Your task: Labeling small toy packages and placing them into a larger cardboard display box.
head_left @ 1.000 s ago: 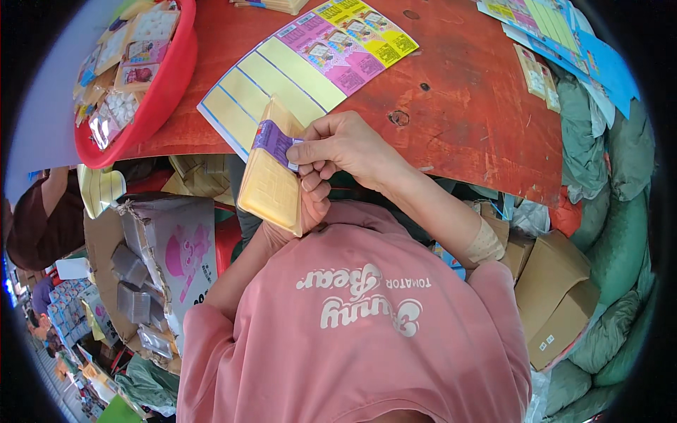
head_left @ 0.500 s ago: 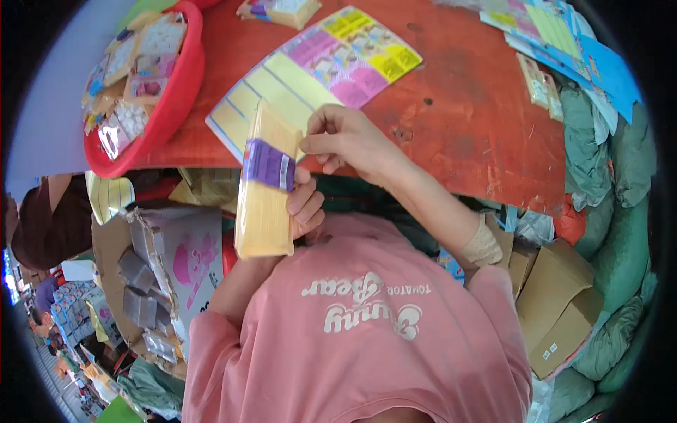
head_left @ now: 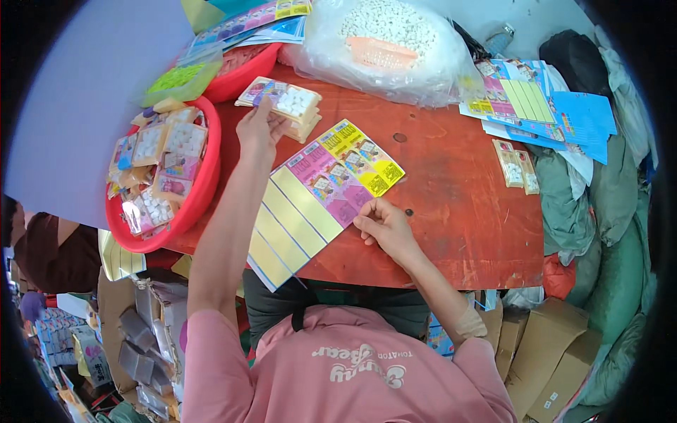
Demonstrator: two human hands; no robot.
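Observation:
A long printed sheet [head_left: 310, 204] lies on the red table [head_left: 451, 211], with plain yellow strips at its near end and pink and yellow pictures at its far end. My right hand [head_left: 384, 227] rests on the sheet's right edge with its fingers curled and nothing in it. My left hand [head_left: 257, 130] reaches far across the table. Its fingertips touch the near edge of a small stack of blister cards [head_left: 285, 102] filled with white pellets. The fingers are spread and not closed around the stack.
A red basin [head_left: 201, 190] of blister cards stands at the left, with a second red basin [head_left: 243, 70] behind it. A big clear bag of white pellets [head_left: 388, 46] lies at the back. Printed sheets [head_left: 536, 102] and two small cards [head_left: 516, 166] are at the right. Cardboard boxes [head_left: 550, 352] sit below.
Both hands held a yellow banded stack near my chest; it is out of my hands now. My left hand has reached out to the blister cards and my right has dropped onto the sheet.

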